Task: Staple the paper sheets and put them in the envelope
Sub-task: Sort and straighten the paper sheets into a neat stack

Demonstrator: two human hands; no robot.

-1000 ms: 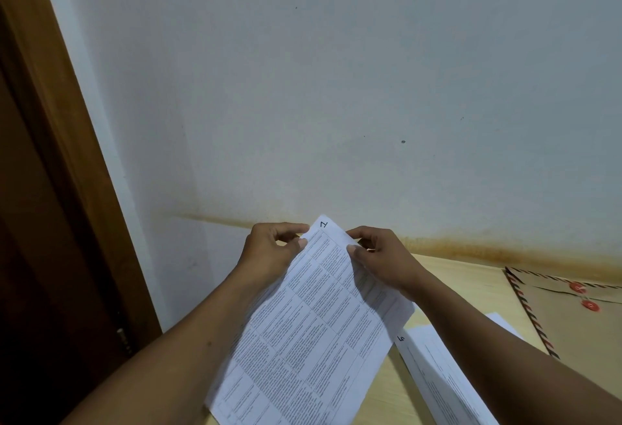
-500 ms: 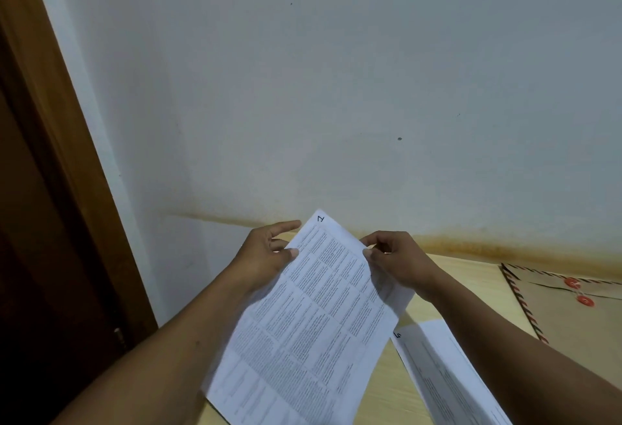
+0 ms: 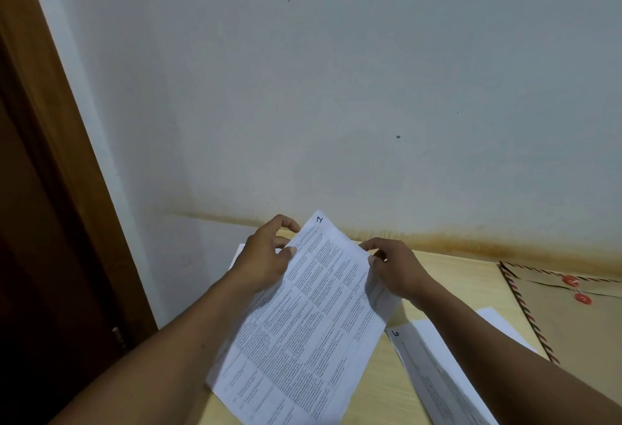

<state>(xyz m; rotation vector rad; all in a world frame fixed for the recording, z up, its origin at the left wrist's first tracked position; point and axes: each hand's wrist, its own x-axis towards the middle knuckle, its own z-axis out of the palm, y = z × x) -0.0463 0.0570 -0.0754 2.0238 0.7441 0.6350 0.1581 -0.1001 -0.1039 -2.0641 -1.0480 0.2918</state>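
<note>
Printed paper sheets with a handwritten 7 at the top corner are held tilted above the table. My left hand pinches their upper left edge and my right hand pinches the upper right edge. A white corner of another sheet shows behind my left hand. A second stack of printed sheets lies on the table under my right forearm. A brown envelope with a striped border and red string buttons lies at the right. No stapler is in view.
The light wooden table meets a white wall stained brown along the table's back edge. A dark wooden door frame stands at the left, beyond the table's left end.
My hands have slid a little apart along the top edges of the held sheets. The sheets have shifted slightly, and a white sheet corner has come into view behind my left hand.
</note>
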